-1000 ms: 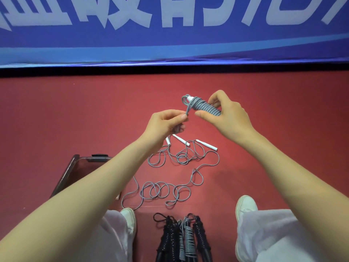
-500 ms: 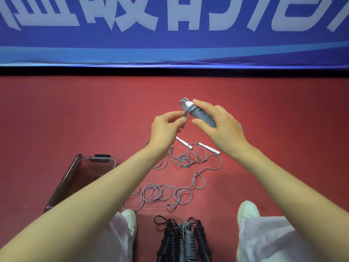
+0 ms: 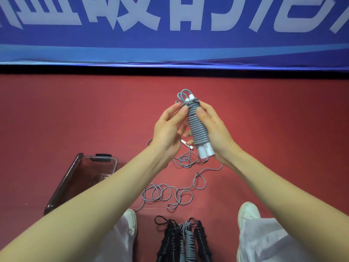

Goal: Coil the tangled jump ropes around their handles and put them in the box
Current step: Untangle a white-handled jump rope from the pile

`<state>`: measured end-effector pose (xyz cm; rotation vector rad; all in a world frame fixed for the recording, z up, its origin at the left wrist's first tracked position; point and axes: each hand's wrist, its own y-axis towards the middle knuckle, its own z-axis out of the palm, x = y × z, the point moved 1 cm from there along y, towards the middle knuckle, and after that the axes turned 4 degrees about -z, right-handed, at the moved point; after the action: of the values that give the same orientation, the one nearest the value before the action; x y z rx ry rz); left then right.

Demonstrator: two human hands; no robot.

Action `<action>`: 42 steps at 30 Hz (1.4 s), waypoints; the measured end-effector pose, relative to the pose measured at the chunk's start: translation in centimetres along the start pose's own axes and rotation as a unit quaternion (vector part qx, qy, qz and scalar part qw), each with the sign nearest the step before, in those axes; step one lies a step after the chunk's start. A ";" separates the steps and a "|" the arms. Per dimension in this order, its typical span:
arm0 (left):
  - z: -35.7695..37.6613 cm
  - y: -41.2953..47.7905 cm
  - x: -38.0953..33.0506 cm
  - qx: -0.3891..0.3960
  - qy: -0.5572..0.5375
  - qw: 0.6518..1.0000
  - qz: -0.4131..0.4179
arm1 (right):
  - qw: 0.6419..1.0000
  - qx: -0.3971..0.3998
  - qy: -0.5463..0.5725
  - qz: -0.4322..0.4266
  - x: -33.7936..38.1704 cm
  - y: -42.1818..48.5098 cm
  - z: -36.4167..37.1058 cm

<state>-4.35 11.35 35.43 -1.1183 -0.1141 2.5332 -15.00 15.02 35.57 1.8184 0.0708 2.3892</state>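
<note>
The coiled rope (image 3: 197, 127) swings upright now, right hand (image 3: 217, 133) gripping it, left hand (image 3: 168, 129) pinching the top turn; looks nearly ready for the box (image 3: 62, 184).

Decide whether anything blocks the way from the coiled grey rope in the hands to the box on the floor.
No object does. Only the person's own left forearm crosses over the box, left of the coiled rope; the loose rope lies on the floor right of the box.
</note>
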 end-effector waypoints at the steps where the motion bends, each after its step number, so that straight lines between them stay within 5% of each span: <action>1: -0.1 0.0 0.0 -0.008 -0.001 1.000 -0.009 | 1.000 0.002 0.010 0.007 -0.2 0.0 0.2; 5: 0.1 0.1 0.1 0.020 0.093 0.995 -0.003 | 1.000 -0.008 -0.012 -0.014 -0.2 0.3 0.2; 13: -0.4 -0.2 0.0 0.062 0.177 0.982 0.014 | 0.968 -0.051 -0.242 -0.047 -0.4 1.3 -0.6; 20: 0.0 -0.6 0.3 0.078 0.149 0.986 0.011 | 0.972 -0.088 -0.184 -0.120 1.2 1.7 -1.2; 23: -0.3 -0.5 0.4 0.063 0.163 0.985 0.008 | 0.916 -0.117 -0.324 -0.204 1.5 1.7 -2.1; 27: -0.4 -0.2 0.1 0.039 0.171 0.984 0.009 | 0.827 -0.050 -0.450 -0.334 1.2 1.1 -1.7; 33: -0.4 0.0 -0.2 0.064 0.245 0.965 0.067 | 0.841 -0.022 -0.453 -0.295 2.3 1.4 -2.4; 38: -1.0 0.5 -0.2 0.031 0.303 0.951 0.058 | 0.922 -0.037 -0.332 -0.196 2.4 1.3 -2.4; 42: -1.0 0.2 0.0 0.025 0.259 0.965 0.007 | 0.948 -0.014 -0.274 -0.162 1.5 1.3 -1.4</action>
<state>-3.69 11.09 34.69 -1.7179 0.0943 2.1530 -16.82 13.97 36.83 2.1850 0.2497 1.6019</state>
